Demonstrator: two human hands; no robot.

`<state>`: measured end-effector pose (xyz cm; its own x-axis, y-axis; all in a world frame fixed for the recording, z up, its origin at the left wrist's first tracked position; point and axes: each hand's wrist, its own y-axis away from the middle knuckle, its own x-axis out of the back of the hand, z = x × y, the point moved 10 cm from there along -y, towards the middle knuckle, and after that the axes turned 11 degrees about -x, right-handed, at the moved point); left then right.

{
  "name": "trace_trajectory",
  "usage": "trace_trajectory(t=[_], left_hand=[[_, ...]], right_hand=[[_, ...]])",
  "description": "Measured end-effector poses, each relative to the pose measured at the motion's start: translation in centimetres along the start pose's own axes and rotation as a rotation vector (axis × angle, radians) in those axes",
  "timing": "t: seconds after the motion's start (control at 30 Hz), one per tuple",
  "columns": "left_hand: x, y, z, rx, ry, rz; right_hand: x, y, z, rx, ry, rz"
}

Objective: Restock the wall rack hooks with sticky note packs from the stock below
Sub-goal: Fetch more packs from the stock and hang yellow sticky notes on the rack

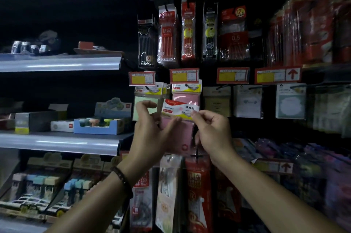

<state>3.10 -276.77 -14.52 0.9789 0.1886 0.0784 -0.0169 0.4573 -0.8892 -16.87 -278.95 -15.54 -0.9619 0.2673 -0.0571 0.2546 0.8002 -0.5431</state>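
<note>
Pink sticky note pack [180,114] lifted to the rack, gripped between both hands.

The left hand [150,133] pinches its left edge and the right hand [210,130] pinches the header's right corner. Best, I judge, to level the header, line its hole up with the hook [186,86] just above the right hand, then slide it on. Count: one pack held; one green pack [137,114] and one hanging pink pack [187,97] above the hands; four price tags [184,75].

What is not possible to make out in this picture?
Head view only.
1. Pink pack: sides hidden behind left hand and right hand.
2. Target hook: hidden behind the pack.
3. Price labels: print too small.
4. Goods at right edge: motion-blurred.
</note>
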Motion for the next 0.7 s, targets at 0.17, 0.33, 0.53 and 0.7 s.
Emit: trace_trajectory(t=[0.17,0.33,0.53,0.7], left_hand=[[-1.4,-1.1,-0.9,-0.132,-0.23,-0.231],[-1.8,-3.0,-2.2,-0.157,-0.26,-0.286],[-2.1,-4.6,-2.7,-0.223,-0.243,-0.28],[-2.0,-4.9,-2.7,-0.339,-0.249,-0.232]], right_hand=[[0.6,-3.1,-1.7,0.065,0.107,0.102],[0.9,-5.6,-2.7,0.088,0.124,0.223],[0.9,-6.6,-3.0,0.117,0.102,0.269],[0.8,-6.5,-3.8,0.225,0.07,0.26]])
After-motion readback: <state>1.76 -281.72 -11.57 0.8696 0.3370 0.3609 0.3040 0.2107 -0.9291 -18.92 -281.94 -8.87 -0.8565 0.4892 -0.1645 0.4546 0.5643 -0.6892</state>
